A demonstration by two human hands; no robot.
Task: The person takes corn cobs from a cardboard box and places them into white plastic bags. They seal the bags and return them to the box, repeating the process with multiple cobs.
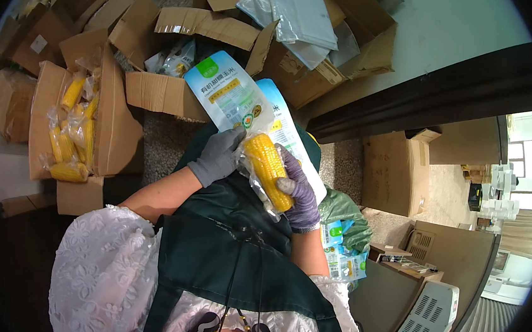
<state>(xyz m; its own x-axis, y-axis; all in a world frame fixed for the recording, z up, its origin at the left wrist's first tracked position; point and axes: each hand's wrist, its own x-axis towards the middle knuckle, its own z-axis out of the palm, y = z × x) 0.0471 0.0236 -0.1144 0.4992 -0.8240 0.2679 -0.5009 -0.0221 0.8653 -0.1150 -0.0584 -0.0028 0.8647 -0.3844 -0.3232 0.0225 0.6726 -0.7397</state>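
Observation:
My right hand, in a purple-grey knitted glove, grips a yellow corn cob sealed in clear plastic. My left hand, in a grey glove, pinches the near edge of a blue and white printed corn pouch. The cob's upper end meets that edge of the pouch; whether it is inside is hard to tell. Underneath, a second printed pouch lies on my lap over the dark green apron, partly covered by the first pouch and my right hand.
To the left, an open cardboard box holds several wrapped cobs. Another open box ahead contains filled pouches. Clear plastic bags lie over a box beyond. At right sit a green sack with printed pouches and a closed carton.

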